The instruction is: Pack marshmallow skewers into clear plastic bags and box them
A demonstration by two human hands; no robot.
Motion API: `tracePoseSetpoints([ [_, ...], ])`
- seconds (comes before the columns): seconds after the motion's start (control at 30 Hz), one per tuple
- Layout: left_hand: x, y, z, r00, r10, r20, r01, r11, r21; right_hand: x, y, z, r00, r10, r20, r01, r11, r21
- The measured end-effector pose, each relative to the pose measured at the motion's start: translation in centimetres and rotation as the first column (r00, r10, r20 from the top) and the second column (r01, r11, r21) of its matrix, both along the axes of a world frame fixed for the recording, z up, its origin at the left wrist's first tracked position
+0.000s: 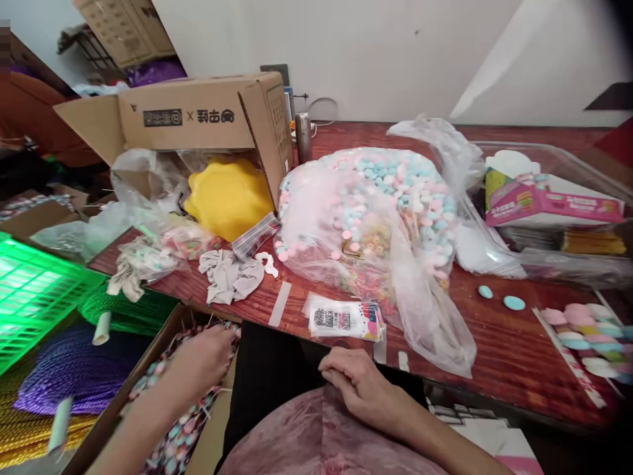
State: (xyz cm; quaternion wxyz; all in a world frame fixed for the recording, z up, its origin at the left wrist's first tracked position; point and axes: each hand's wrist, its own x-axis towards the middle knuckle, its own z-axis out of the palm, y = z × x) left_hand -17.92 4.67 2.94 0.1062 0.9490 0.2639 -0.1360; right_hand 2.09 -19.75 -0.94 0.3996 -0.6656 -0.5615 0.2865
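Observation:
My left hand [205, 359] is smeared by motion over a cardboard box that holds many small pastel candies with white sticks [185, 429]. Its fingertips cannot be made out. My right hand [359, 382] is closed above my lap, just in front of the table edge, its fingers curled and pressed together; anything inside them is hidden. Nearest to it on the table lies a stack of printed cards or labels [343, 318]. Behind that stack sits a large clear plastic bag [316, 218] full of pink, blue and white candies, with ring-shaped ones near its front.
At the back left stands an open carton [192, 119] with a yellow scalloped lid [227, 198] in front. A grey cloth [230, 274] lies nearby. A clear bin [548, 152] and candy skewers [588, 336] are at right. A green basket [39, 297] stands left above purple twisted cords [84, 369].

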Motion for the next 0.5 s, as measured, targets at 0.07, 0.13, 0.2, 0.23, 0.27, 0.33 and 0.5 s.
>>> tracePoseSetpoints([
  [0.07,5.6,-4.3,0.2,0.955,-0.228,0.188,0.227,0.974,0.028,0.1,-1.4,-0.4,0.996,-0.044,0.077,0.043,0.999,0.017],
  [0.13,11.1,-8.3,0.3,0.857,-0.448,0.255,0.452,0.891,0.048,0.4,-3.1,-0.6,0.982,-0.118,0.151,0.113,0.993,0.039],
  [0.2,15.0,-11.2,-0.2,0.812,-0.542,0.218,0.533,0.840,0.103,1.1,-5.3,-0.5,0.946,-0.226,0.233,0.214,0.974,0.077],
  [0.23,16.3,-12.0,-0.7,0.800,-0.571,0.187,0.555,0.821,0.130,1.7,-6.8,-0.4,0.913,-0.295,0.280,0.276,0.955,0.108],
  [0.27,17.1,-12.6,-1.3,0.794,-0.586,0.162,0.564,0.809,0.164,2.4,-8.5,-0.3,0.867,-0.376,0.327,0.345,0.926,0.151],
  [0.33,17.8,-12.7,-2.6,0.788,-0.602,0.132,0.565,0.791,0.237,4.2,-12.3,-0.3,0.729,-0.554,0.403,0.490,0.833,0.259],
  [0.5,17.0,-11.4,-5.0,0.748,-0.623,0.229,0.514,0.762,0.394,9.5,-21.3,-1.7,0.186,-0.778,0.600,0.759,0.502,0.415],
])
